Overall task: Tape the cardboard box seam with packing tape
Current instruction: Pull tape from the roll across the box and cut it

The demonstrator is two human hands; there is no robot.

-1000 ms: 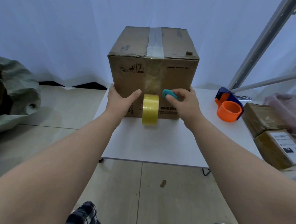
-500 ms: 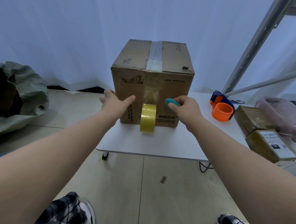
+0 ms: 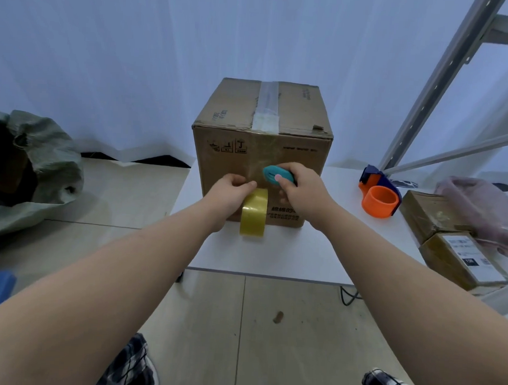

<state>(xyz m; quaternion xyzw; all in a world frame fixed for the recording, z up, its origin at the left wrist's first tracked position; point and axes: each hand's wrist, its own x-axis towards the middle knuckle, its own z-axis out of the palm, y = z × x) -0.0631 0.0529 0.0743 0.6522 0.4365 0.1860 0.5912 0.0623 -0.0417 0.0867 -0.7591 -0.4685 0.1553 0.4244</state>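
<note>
A brown cardboard box point(image 3: 304, 115) stands on the white table point(image 3: 290, 253). Clear tape point(image 3: 267, 104) runs along its top seam and down the front face. A yellowish roll of packing tape point(image 3: 254, 213) hangs against the lower front of the box, still joined to that strip. My left hand point(image 3: 229, 194) pinches the tape just above the roll. My right hand point(image 3: 301, 192) holds a small teal cutter point(image 3: 277, 175) against the box front, right beside the tape strip.
An orange and blue tape dispenser point(image 3: 379, 196) lies on the table to the right. Further right are two small brown parcels point(image 3: 461, 256) and a pink bag point(image 3: 487, 210). A grey-green sack point(image 3: 33, 169) sits on the floor at left. A metal rack frame point(image 3: 438, 81) rises at right.
My left hand moved from the box's left side to the tape above the roll. My right hand brought the teal cutter closer to the strip. My head pulled back from the table.
</note>
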